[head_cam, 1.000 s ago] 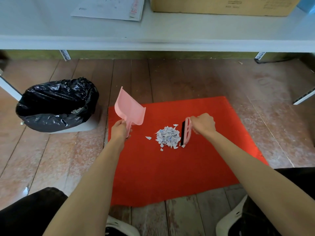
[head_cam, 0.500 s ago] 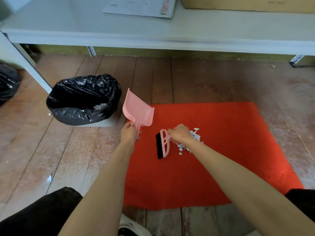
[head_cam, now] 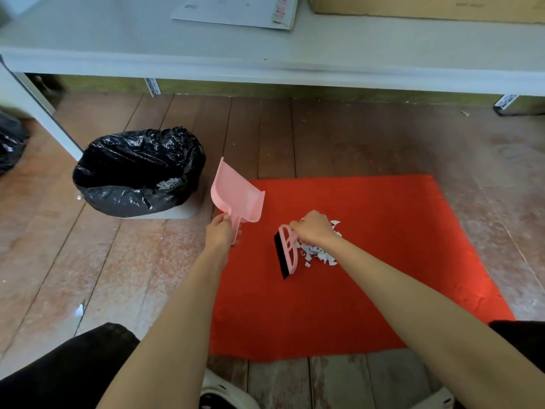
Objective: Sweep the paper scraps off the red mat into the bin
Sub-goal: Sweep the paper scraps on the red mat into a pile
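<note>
A red mat [head_cam: 383, 231] lies on the wooden floor. A pile of white paper scraps [head_cam: 318, 255] sits on its left half, partly hidden under my right hand [head_cam: 312, 228]. That hand grips a pink brush with black bristles [head_cam: 284, 252], which now stands on the left side of the pile, bristles facing left. My left hand [head_cam: 219, 231] holds the handle of a pink dustpan [head_cam: 236, 199], raised over the mat's left edge with its open mouth tilted up. The bin [head_cam: 138, 172], lined with a black bag, stands left of the mat and has some scraps inside.
A white table [head_cam: 265, 63] spans the top of the view, with papers [head_cam: 236, 8] and a cardboard box [head_cam: 427, 8] on it. Its white leg [head_cam: 38, 113] slants down behind the bin. Another black bag [head_cam: 10, 143] sits at far left. My knees and shoes are at the bottom.
The brush has gone from the right side of the scrap pile to its left side. My view has shifted left, bringing the bin closer to centre. The dustpan stays raised.
</note>
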